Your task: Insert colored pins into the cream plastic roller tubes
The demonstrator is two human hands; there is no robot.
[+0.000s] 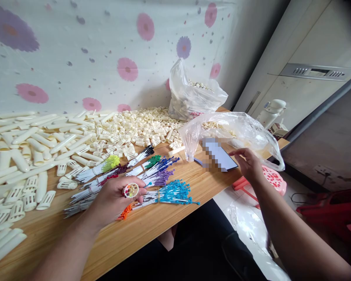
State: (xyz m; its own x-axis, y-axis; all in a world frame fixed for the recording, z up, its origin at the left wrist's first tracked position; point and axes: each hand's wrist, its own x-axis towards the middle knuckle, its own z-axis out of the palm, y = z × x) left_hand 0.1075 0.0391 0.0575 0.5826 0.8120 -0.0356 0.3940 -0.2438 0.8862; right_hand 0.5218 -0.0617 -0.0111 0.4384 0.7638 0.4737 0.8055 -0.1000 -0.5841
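Note:
My left hand (114, 197) is closed around a cream slotted plastic cap (131, 190), its round end facing me. Small red and yellow bits show inside the cap, and a blue-tipped stick pokes out beside the fingers. Around this hand lie banded bundles of thin white sticks with coloured tips, among them a light-blue bundle (175, 192), a purple bundle (163, 177) and a yellow-green bundle (109, 164). My right hand (248, 164) is at the right edge of a phone (219, 154), holding nothing visible. Its fingers are bent but apart; whether they touch the phone is unclear.
Cream tubes (41, 144) and a heap of slotted caps (146, 125) cover the table's left and back. A filled plastic bag (193, 97) stands against the wall, with a looser clear bag (242, 125) before it. A pink stool (273, 179) stands right of the table.

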